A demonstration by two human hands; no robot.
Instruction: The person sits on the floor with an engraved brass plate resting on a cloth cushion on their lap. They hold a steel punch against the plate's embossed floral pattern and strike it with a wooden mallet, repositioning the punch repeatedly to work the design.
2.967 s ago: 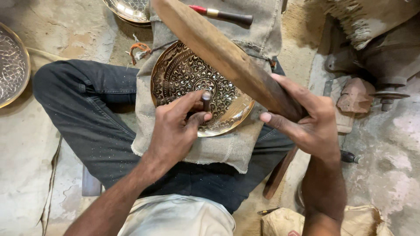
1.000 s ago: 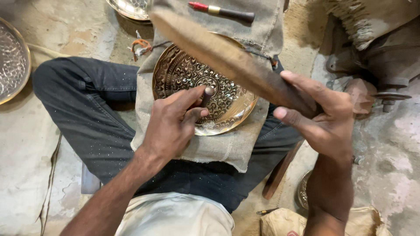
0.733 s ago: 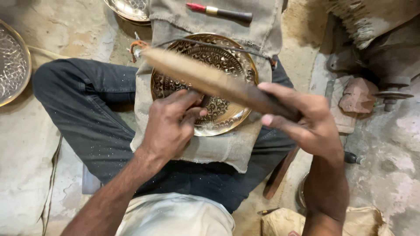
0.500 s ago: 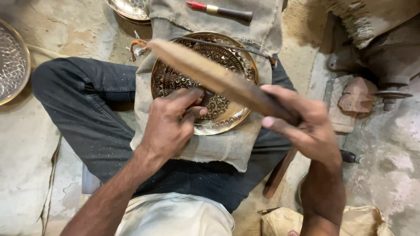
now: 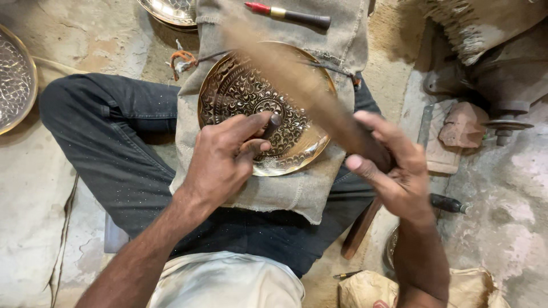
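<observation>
Stick [image 5: 297,85] of wood, long and blurry, slants from the top left down to the right hand [image 5: 394,171], which is wrapped tight around its low end. It hangs over a round brass plate [image 5: 228,94] (full of tiny carved swirls). The left hand [image 5: 225,159] pinches a small dark punch [image 5: 273,122], tipped up and right, on the plate. Under the plate lies a rough cloth [image 5: 297,191] across the lap.
</observation>
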